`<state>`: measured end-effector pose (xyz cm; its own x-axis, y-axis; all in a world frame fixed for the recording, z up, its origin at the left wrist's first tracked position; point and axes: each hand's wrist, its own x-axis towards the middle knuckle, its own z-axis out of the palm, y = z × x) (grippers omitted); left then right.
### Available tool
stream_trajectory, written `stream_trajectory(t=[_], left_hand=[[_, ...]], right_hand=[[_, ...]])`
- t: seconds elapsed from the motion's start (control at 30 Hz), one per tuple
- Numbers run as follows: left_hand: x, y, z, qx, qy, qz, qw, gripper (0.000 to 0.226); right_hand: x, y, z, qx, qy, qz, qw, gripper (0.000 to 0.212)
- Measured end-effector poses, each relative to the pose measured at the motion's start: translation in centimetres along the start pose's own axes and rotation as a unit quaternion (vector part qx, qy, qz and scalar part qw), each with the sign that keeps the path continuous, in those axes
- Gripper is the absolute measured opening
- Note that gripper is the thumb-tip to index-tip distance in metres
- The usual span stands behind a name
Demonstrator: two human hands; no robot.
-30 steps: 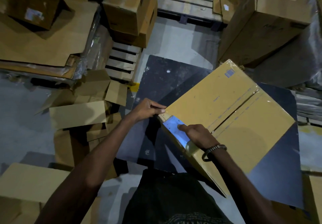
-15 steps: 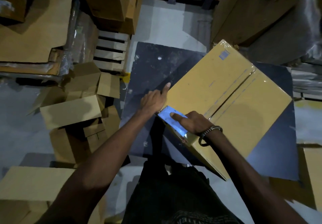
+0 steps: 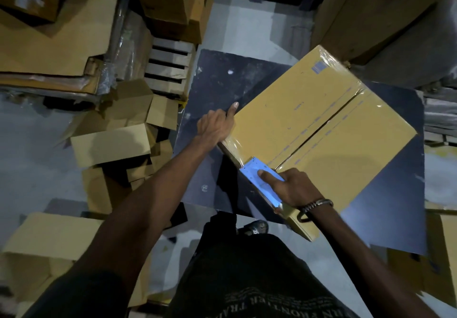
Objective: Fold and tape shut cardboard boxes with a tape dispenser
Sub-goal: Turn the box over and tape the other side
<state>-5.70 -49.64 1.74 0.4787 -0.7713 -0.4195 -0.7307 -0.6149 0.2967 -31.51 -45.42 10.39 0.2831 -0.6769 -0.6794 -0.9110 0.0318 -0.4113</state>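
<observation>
- A closed cardboard box [image 3: 321, 129] sits on a dark surface [image 3: 222, 80], turned at an angle so one corner points toward the surface's far right corner; its near edge overhangs the surface's near edge.
- The two top flaps meet in a seam [image 3: 319, 129] running across the lid, with clear tape glinting along the box's edges.
- The right hand [image 3: 291, 189] holds a blue tape dispenser [image 3: 259, 179] against the box's near edge, right at the end of the seam; the grip is closed round it, with the index finger laid flat along the blue plate.
- A dark bracelet [image 3: 314, 206] circles the right wrist.
- The left hand [image 3: 217, 124] rests at the box's left corner, index finger stretched along the edge, the other fingers curled under; it presses the box and holds nothing.
- Loose cardboard pieces [image 3: 111, 144] lie on the floor by the surface's left edge, and stacked boxes [image 3: 170, 3] stand beyond its far edge.
</observation>
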Motion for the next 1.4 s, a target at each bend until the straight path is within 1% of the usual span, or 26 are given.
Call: stream_trajectory(t=[0.07,0.17,0.27,0.4,0.47,0.57,0.63,0.7,0.77,0.83,0.87,0.93,1.0,1.07,1.2,1.27,1.4], left_hand=[[-0.8,0.5,-0.5,0.017,0.031,0.015,0.999,0.087],[-2.4,1.8,0.1,-0.014,0.106,0.063,0.992,0.072],[-3.4,2.8,1.5,0.016,0.11,0.085,0.99,0.066],[-3.2,2.4,2.1,0.038,0.12,0.071,0.99,0.06],[-3.1,2.3,2.3,0.036,0.132,0.075,0.988,0.06],[-2.7,2.3,2.7,0.032,0.152,0.077,0.985,0.06],[-2.7,2.2,2.8,0.029,0.152,0.075,0.985,0.061],[-2.8,2.3,2.8,0.027,0.147,0.076,0.986,0.063],[-3.1,2.6,2.7,0.03,0.155,0.072,0.985,0.07],[-3.8,2.8,2.7,0.048,0.184,0.078,0.979,0.086],[-4.4,3.1,3.1,0.064,0.19,0.088,0.976,0.089],[-6.3,4.6,4.4,0.082,0.19,0.128,0.97,0.082],[-8.4,6.2,6.1,0.089,0.168,0.149,0.97,0.082],[-9.3,6.7,7.5,0.108,0.153,0.144,0.972,0.083],[-8.8,6.1,8.2,0.125,0.156,0.14,0.97,0.083],[-8.7,6.1,8.4,0.125,0.168,0.141,0.968,0.082],[-8.6,6.1,8.6,0.127,0.167,0.138,0.968,0.082]], right_hand=[[0.3,-0.4,0.0,0.01,-0.005,0.01,1.0,0.071],[0.4,-0.5,-0.1,0.032,-0.006,0.02,0.999,0.068],[0.0,-0.5,-0.2,0.035,-0.008,0.022,0.999,0.065],[-0.3,-0.4,-0.2,0.03,-0.008,0.015,0.999,0.066],[-0.8,0.7,-0.3,0.022,-0.021,0.008,1.0,0.067],[-2.3,4.1,-0.5,0.004,-0.026,0.014,1.0,0.066],[-3.4,6.1,-0.5,0.01,-0.022,0.02,1.0,0.07],[-3.9,6.7,-0.2,0.011,-0.018,0.004,1.0,0.071],[-4.0,6.4,-0.1,0.01,-0.011,0.001,1.0,0.067],[-3.9,6.1,-0.1,0.017,-0.012,0.008,1.0,0.062],[-3.8,6.1,-0.2,0.018,-0.014,0.009,1.0,0.061],[-3.9,6.2,-0.2,0.016,-0.015,0.009,1.0,0.06],[-3.9,6.1,-0.3,0.02,-0.006,0.007,1.0,0.06],[-4.2,6.0,-0.2,0.022,0.0,-0.001,1.0,0.062],[-4.5,7.0,0.0,0.032,-0.009,-0.003,0.999,0.063],[-5.2,8.4,-0.5,0.051,-0.026,-0.002,0.998,0.067],[-7.9,12.7,-1.2,0.024,-0.033,0.029,0.999,0.068]])
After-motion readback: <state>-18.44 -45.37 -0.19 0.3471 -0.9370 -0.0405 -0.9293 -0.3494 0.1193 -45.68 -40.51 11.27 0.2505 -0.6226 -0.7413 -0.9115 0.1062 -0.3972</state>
